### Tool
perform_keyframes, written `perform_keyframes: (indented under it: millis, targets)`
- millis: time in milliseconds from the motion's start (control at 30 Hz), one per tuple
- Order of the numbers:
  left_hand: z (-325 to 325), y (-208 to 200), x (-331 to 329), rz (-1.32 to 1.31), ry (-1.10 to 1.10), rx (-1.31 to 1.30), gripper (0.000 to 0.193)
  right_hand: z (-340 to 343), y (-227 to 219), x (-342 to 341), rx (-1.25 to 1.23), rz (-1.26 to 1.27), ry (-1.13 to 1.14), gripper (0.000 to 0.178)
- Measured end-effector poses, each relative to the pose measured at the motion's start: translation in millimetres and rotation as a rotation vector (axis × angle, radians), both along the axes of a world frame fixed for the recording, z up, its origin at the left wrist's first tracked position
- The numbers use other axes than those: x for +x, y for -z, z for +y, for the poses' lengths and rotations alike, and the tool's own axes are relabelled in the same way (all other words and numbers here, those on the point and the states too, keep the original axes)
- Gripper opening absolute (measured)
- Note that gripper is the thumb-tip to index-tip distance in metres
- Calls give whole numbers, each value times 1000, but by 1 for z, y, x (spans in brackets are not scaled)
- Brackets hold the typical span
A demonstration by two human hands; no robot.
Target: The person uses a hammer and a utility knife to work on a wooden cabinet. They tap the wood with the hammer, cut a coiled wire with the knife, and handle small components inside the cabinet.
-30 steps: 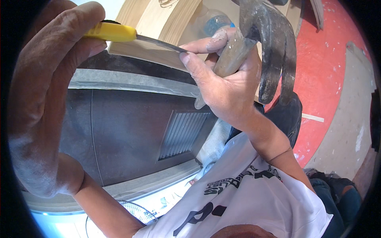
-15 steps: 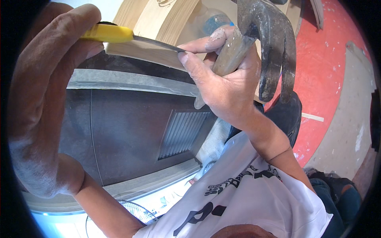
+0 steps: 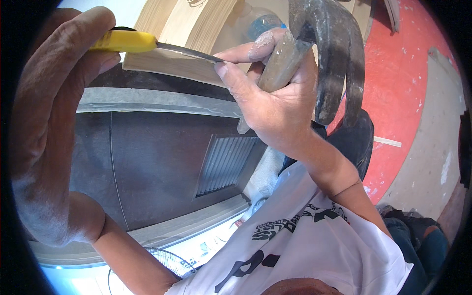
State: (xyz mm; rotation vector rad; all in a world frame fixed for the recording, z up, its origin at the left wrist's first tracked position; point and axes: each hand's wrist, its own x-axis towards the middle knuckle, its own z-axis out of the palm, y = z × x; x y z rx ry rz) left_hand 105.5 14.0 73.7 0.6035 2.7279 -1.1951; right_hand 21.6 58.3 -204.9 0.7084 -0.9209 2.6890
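Note:
My left hand (image 3: 54, 123) is closed around the yellow handle of a utility knife (image 3: 130, 41), raised at the upper left. Its thin metal blade is extended and points right. Thumb and forefinger of my right hand (image 3: 278, 93) pinch the blade's tip. That same hand also grips a claw hammer (image 3: 339, 64) by its worn, pale handle. The hammer's dark, paint-specked claws hang down beyond the wrist. Part of the handle is hidden behind the hand.
Light wooden boards (image 3: 167, 66) and a clear plastic bottle (image 3: 258, 24) stand behind the hands. Below lies a dark panel (image 3: 152, 157) with a louvred vent (image 3: 226, 164). A fan (image 3: 167, 260) shows at the lower left. Red sheeting (image 3: 393, 98) covers the floor at right, with a thin wooden strip (image 3: 387, 141) on it.
Both hands, with the knife and hammer, have shifted slightly left in the picture. The grips on both tools are unchanged.

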Motion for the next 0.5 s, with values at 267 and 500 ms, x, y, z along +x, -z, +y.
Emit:
perform_keyframes:
  millis: [267,500]
  targets:
    - [-2,1,0,8,1,-1,68,1,-1,-1,27,27,13,34]
    - [2,2,2,8,-17,-21,69,9,-6,0,101,74,25,35]
